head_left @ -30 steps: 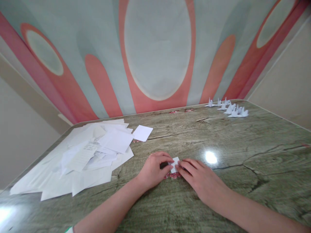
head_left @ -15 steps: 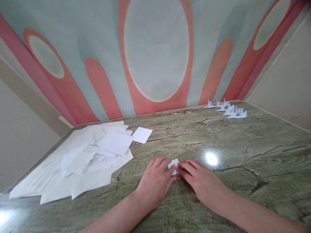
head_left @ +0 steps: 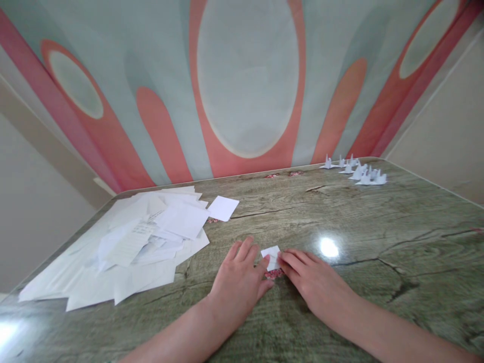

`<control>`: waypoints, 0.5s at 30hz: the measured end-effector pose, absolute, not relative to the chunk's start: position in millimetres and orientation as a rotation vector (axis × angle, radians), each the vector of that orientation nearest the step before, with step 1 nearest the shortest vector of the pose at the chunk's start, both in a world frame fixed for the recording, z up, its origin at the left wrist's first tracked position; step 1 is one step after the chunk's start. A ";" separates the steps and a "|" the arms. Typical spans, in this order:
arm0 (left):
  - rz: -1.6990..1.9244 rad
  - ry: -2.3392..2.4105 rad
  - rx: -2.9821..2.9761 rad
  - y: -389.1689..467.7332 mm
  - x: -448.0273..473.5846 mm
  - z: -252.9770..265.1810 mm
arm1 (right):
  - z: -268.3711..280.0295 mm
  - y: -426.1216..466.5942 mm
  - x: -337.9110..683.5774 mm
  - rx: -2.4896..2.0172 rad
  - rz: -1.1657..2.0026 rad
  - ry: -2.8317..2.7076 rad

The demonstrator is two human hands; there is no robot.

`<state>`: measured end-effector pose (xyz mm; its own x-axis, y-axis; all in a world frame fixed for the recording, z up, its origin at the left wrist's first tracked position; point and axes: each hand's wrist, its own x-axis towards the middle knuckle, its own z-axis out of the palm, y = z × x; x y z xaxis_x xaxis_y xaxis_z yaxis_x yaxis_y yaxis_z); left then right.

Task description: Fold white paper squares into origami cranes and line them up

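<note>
A small folded white paper [head_left: 270, 256] lies on the wood-grain table between my hands, with creases on its upper face. My right hand [head_left: 312, 275] pinches the paper's right edge between thumb and fingers. At the left edge, my left hand [head_left: 240, 275] has its fingers apart, the index fingertip touching or just beside the paper and the thumb off it. A patch of pink pattern on the tabletop shows just below the paper.
A broad pile of white sheets [head_left: 139, 272] covers the table's left side, some with writing. One square paper [head_left: 224, 208] lies at its right edge. Several folded paper cranes [head_left: 368, 176] stand at the far right. A patterned wall [head_left: 247, 75] rises behind the table [head_left: 378, 217].
My left hand has loosened, its fingers spreading and its thumb coming away from the paper, so more of it shows. My right hand stays at the right edge. The view has shifted slightly.
</note>
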<state>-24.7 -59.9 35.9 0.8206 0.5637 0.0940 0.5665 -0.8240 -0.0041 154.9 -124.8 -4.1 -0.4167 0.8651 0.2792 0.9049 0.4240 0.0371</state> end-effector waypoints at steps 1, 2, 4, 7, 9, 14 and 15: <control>-0.134 -0.914 -2.963 -60.0 -24.9 35.5 | -3.9 -125.1 155.0 -1.559 -0.266 -2.460; -0.129 -0.909 -2.959 -60.1 -25.0 35.3 | -3.6 -125.5 155.2 -1.565 -0.263 -2.457; -0.121 -0.907 -2.949 -60.7 -24.9 35.9 | -2.8 -126.1 155.5 -1.573 -0.257 -2.458; -0.101 -0.911 -2.952 -64.2 -23.0 39.5 | -2.1 -126.3 155.4 -1.576 -0.267 -2.469; -0.085 -0.913 -2.968 -67.9 -20.6 42.2 | -2.2 -126.0 154.9 -1.577 -0.288 -2.472; -0.138 -0.846 -2.983 -71.8 -17.5 39.0 | -2.4 -126.4 153.9 -1.623 -0.273 -2.471; -0.134 -0.811 -2.996 -70.9 -18.0 36.4 | -2.5 -126.6 153.9 -1.636 -0.267 -2.471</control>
<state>-18.0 -70.9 36.4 0.8599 0.5021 0.0923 0.5051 -0.8630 -0.0112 153.9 -126.6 -2.5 -0.3859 0.8921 0.2348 0.9217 0.3837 0.0570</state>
